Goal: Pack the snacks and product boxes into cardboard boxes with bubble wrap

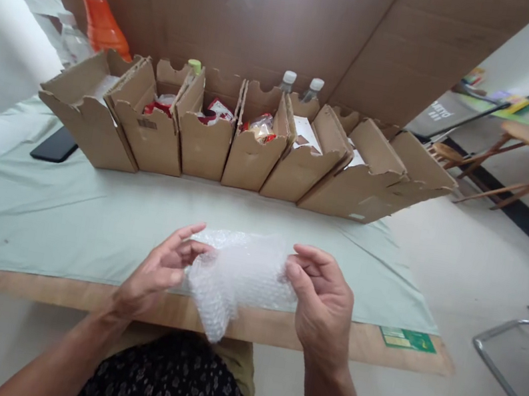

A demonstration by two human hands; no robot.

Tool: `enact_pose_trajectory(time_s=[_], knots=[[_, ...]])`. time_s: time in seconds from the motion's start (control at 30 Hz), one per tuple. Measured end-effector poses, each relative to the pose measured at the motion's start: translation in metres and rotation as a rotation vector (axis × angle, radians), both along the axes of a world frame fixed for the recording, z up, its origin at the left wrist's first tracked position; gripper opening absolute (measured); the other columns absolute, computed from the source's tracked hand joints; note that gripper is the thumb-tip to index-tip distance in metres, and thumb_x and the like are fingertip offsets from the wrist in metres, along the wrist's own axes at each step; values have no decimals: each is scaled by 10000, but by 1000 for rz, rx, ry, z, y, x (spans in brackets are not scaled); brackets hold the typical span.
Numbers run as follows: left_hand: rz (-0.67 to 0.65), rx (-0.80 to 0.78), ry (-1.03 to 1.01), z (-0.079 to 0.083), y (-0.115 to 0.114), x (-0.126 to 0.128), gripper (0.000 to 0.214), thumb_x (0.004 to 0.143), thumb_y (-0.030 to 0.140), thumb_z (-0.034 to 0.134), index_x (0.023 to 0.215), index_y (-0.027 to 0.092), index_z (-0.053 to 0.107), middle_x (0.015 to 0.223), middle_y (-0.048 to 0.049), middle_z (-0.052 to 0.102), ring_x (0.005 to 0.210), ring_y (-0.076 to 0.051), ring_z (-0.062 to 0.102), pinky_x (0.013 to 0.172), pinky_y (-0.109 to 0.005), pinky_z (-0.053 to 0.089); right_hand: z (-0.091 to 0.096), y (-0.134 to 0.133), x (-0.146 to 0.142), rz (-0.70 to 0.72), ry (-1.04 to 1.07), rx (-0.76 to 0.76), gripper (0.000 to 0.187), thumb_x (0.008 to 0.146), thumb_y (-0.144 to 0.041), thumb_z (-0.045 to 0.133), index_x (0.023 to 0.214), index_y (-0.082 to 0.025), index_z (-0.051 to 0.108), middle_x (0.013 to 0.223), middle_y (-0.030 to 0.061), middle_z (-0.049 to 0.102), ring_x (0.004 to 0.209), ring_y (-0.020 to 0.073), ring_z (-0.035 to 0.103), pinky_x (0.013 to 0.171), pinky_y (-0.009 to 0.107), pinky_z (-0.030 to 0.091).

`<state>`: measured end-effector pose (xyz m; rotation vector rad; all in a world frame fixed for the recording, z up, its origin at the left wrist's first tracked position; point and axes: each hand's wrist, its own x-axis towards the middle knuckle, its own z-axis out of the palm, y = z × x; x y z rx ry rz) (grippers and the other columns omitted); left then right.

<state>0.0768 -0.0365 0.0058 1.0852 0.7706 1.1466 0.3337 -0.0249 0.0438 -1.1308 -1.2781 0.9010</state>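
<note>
A crumpled sheet of clear bubble wrap (247, 269) hangs between my two hands over the table's front edge, one corner drooping below it. My right hand (324, 296) pinches the wrap's right side between thumb and fingers. On the other side, my left hand (159, 268) has its fingers spread and thumb apart. Its fingertips are at the wrap's left edge, and whether they touch it is hard to tell. The wrap is slightly blurred.
A row of several cardboard bins (252, 165) with packets inside stands across the pale green cloth (151, 206). Bottles, one an orange bottle (104, 22), stand behind. A black phone (55, 144) lies left; a green card (407, 339) lies at the right front edge.
</note>
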Motion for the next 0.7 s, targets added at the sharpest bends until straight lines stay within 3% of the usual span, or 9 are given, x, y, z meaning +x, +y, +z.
enact_pose_trajectory(time_s=[0.07,0.13,0.2,0.3,0.37,0.5,0.6,0.7], knots=[[61,105,130,10,6,-7,867,794,502,793,1542,230,450,1416,-141,651,1336,-321,563,1144,-452,394,8,-8,-7,59,-79,39,156,917,-305,737,1068,-269,744,796,-13,702,690,144,659,669,291,566],[42,176,323,23,10,-3,878,756,437,842,1531,250,474,1454,-120,628,1375,-321,528,1182,-456,358,18,-15,-14,102,-149,75,140,907,-295,744,1043,-271,767,817,-1,719,718,162,676,719,325,585],[-101,196,493,32,12,10,672,776,364,818,1403,244,609,1333,-93,699,1226,-294,618,1091,-424,450,27,-19,-17,67,-138,93,143,896,-300,757,1036,-290,782,830,4,736,745,176,694,729,336,594],[-322,170,661,31,9,20,173,844,241,663,988,201,751,956,-32,755,890,-208,658,867,-325,517,33,-20,-4,-106,-47,82,121,873,-329,785,991,-309,795,830,6,758,720,175,701,641,300,577],[-357,108,696,22,5,14,128,835,189,602,853,190,729,858,-12,730,843,-185,643,823,-294,502,31,-19,13,-249,-15,67,103,849,-344,806,940,-297,796,813,10,760,678,166,686,577,274,544],[-292,-39,598,17,3,-16,128,857,276,644,875,189,736,861,-24,721,831,-175,644,766,-275,499,16,-13,36,-431,18,71,133,815,-366,817,878,-255,780,775,21,739,633,160,646,543,270,507],[-132,-65,472,30,12,-29,214,866,373,685,948,180,727,767,-22,687,696,-158,633,674,-274,496,4,-5,36,-450,39,111,146,824,-371,802,877,-239,771,772,13,722,654,154,643,599,280,520],[40,3,524,48,36,-31,280,854,395,692,1028,176,709,678,7,640,598,-149,603,632,-286,485,-8,6,32,-448,13,112,156,850,-371,781,913,-230,764,775,1,713,679,149,646,650,286,527]])
